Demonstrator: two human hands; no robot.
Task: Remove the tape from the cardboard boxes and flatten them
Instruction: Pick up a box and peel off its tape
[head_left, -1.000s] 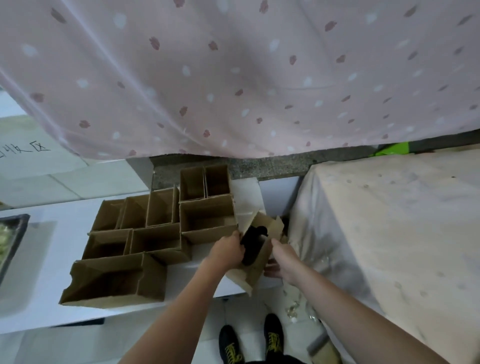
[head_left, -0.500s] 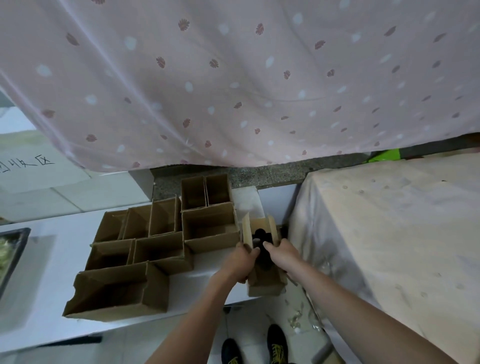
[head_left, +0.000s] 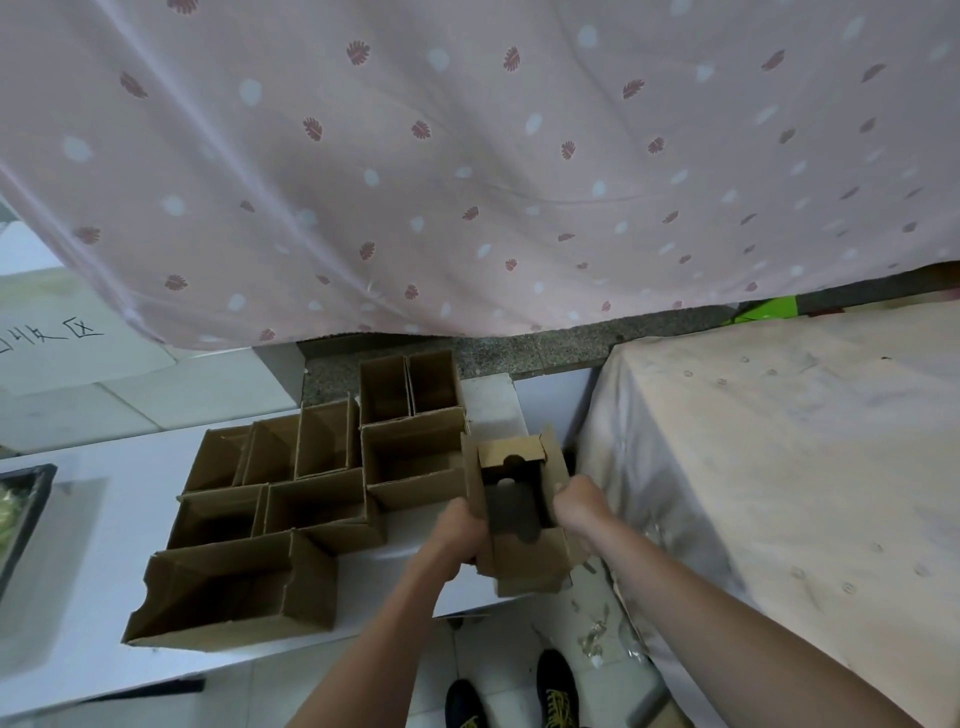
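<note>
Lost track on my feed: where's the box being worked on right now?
In the head view, right of centre: the held box sits between the left hand and right hand, just right of the open boxes.

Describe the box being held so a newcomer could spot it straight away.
Start at the white table covered with open cardboard boxes. At its right edge, beside the cloth-draped surface, the left hand and right hand grip one small box. Unlike its neighbours, it is lifted and shows dark cut-out openings.
</note>
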